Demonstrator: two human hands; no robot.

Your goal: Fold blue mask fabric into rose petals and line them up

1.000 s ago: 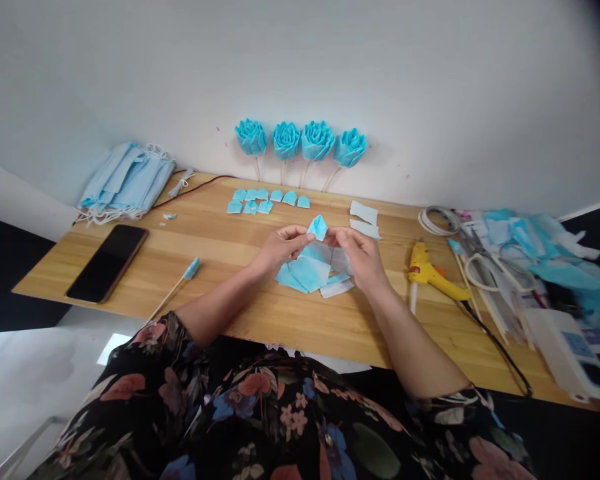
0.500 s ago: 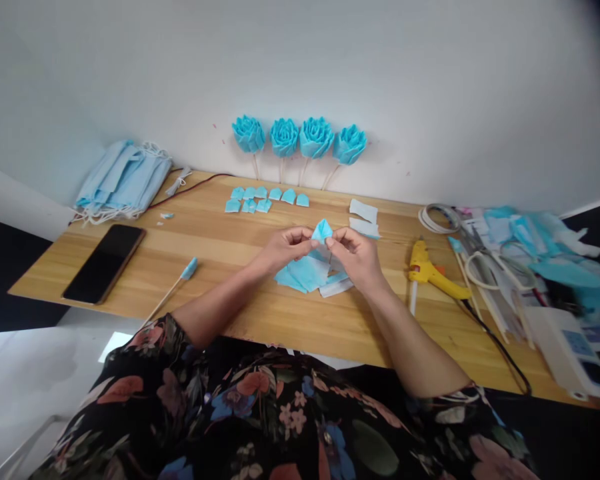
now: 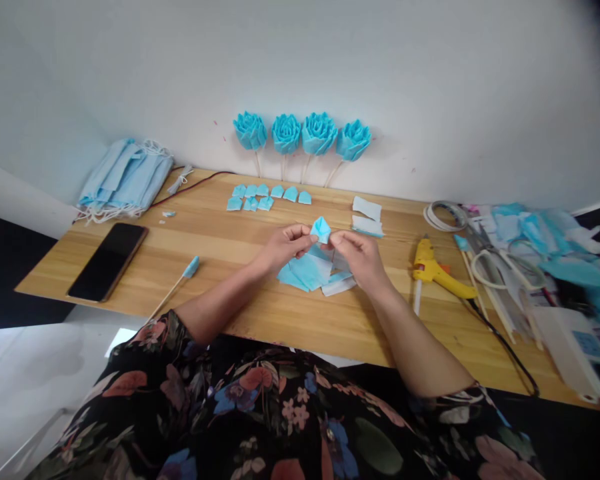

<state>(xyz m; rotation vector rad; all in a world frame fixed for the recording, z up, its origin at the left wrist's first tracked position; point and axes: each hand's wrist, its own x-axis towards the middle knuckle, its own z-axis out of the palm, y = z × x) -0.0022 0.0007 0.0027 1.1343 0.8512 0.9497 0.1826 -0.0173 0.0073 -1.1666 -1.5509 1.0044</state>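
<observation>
Between my hands is a small folded blue fabric piece (image 3: 321,228), peaked at the top like a petal. My left hand (image 3: 285,248) pinches its left side between thumb and fingers. The closed fingertips of my right hand (image 3: 359,255) are at its right edge. Beneath them, flat blue fabric pieces (image 3: 305,270) and a pale strip (image 3: 338,287) lie on the wooden table (image 3: 270,313). Farther back are several folded petals (image 3: 290,194) in two rows. Two whitish fabric rectangles (image 3: 367,208) lie to their right.
Several blue fabric roses (image 3: 286,135) on sticks lean against the wall. At left are stacked face masks (image 3: 125,177), a phone (image 3: 107,262) and a blue-tipped stick (image 3: 191,268). At right are a yellow glue gun (image 3: 433,270), white-handled scissors (image 3: 490,267) and a heap of scraps (image 3: 545,233).
My right thumb has slid off the front of the folded piece to its right edge. The piece now shows a broader, house-like shape. My left hand keeps its pinch; the view has shifted slightly.
</observation>
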